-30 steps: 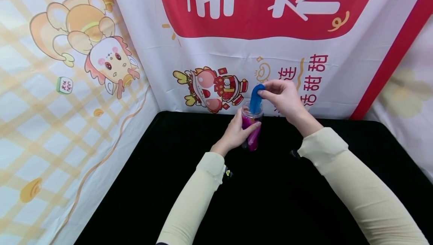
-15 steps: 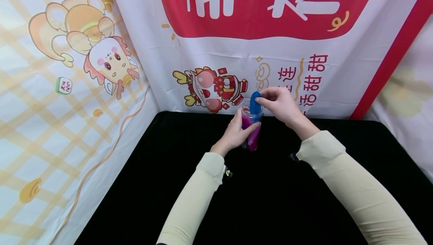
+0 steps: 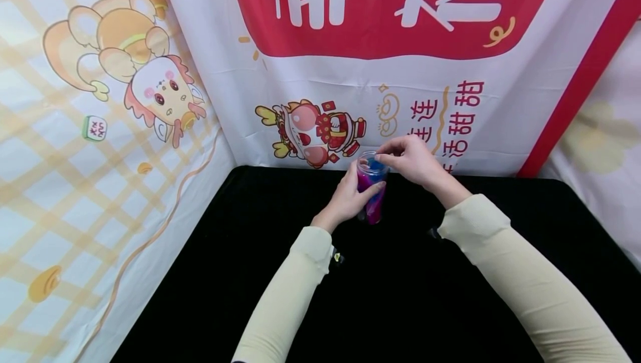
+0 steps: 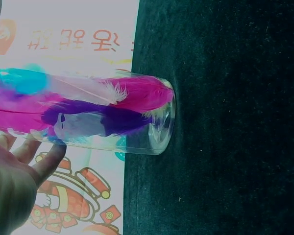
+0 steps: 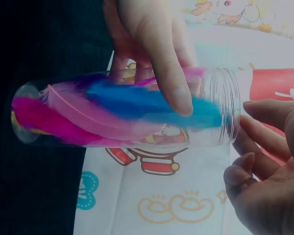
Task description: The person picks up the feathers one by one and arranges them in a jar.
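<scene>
A clear screw-neck jar (image 5: 152, 139) of feathers stands upright on the black table, and my left hand (image 3: 348, 193) grips its upper part, thumb across the front. A blue feather (image 5: 137, 100) lies wholly inside, its tip up near the threaded neck. Beside it are a pale pink feather (image 5: 81, 107), magenta feathers (image 4: 142, 93) and a purple feather (image 4: 122, 120). At the jar's mouth is my right hand (image 3: 410, 157), thumb and index finger apart right by the rim with nothing between them. Its other fingers are loosely curled.
The black-covered table (image 3: 390, 296) spreads out in front of me. Close behind the jar hangs a white and red printed cloth (image 3: 310, 79), and another patterned cloth (image 3: 100, 185) covers the left side.
The blue feather has gone down from above the jar's mouth to inside it. My right hand has lowered to the rim and let go of it. My left hand has stayed put.
</scene>
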`<state>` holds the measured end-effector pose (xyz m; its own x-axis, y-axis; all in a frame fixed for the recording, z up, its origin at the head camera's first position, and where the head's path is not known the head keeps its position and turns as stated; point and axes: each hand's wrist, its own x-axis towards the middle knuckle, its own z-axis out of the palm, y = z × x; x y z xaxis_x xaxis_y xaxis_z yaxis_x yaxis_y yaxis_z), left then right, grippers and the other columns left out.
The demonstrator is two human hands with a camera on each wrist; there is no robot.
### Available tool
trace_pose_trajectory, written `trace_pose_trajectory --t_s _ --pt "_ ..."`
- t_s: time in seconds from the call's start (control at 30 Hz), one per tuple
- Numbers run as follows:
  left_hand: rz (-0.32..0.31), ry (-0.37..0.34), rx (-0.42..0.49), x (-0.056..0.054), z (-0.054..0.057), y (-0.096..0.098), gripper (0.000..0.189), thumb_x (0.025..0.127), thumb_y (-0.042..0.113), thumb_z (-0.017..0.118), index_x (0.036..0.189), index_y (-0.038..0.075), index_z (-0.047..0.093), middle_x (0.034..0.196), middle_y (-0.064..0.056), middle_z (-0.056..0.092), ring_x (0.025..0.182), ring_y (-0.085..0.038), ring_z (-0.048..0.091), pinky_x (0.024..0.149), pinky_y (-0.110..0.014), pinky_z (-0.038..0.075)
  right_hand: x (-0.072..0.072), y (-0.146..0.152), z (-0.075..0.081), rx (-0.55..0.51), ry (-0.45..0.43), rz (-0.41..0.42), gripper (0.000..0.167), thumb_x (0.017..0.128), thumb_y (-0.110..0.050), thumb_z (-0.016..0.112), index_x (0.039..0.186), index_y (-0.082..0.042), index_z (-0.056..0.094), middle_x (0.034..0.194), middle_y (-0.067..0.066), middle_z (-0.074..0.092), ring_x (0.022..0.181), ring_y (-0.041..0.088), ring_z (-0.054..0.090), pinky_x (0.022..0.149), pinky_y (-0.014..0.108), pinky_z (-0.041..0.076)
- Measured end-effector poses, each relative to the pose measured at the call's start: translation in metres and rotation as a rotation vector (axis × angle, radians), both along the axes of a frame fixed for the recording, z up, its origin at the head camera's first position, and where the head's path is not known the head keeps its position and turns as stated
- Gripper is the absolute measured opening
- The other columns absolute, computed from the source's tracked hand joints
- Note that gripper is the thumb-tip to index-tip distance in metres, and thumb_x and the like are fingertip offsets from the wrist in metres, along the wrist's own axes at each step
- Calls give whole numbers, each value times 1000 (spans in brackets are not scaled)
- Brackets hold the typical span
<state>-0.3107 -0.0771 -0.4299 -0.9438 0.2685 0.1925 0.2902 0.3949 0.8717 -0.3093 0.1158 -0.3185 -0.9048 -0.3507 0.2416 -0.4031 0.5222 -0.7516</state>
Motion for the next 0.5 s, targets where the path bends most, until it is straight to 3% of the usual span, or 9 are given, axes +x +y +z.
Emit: trace_pose_trajectory --t_s 0.13,0.3,0.5 --pt "2 5 1 0 1 0 86 95 60 65 159 22 22 150 -7 46 133 -22 52 112 -46 42 0 1 -1 -40 13 -6 19 95 -17 73 107 -4 78 92 9 71 79 21 56 63 28 47" --pt "4 30 17 2 1 -2 83 96 52 68 159 21 23 151 -6 46 134 -21 51 112 -44 42 1 4 -1 -85 24 -6 22 97 -20 72 111 -4 76 100 11 72 85 22 61 66 29 50" --pt "39 58 14 4 2 -8 98 88 59 74 162 33 14 152 -3 45 136 -20 49 113 -45 41 7 17 -1 -106 102 -38 24 100 -26 69 115 -8 74 111 9 73 92 23 66 72 28 53"
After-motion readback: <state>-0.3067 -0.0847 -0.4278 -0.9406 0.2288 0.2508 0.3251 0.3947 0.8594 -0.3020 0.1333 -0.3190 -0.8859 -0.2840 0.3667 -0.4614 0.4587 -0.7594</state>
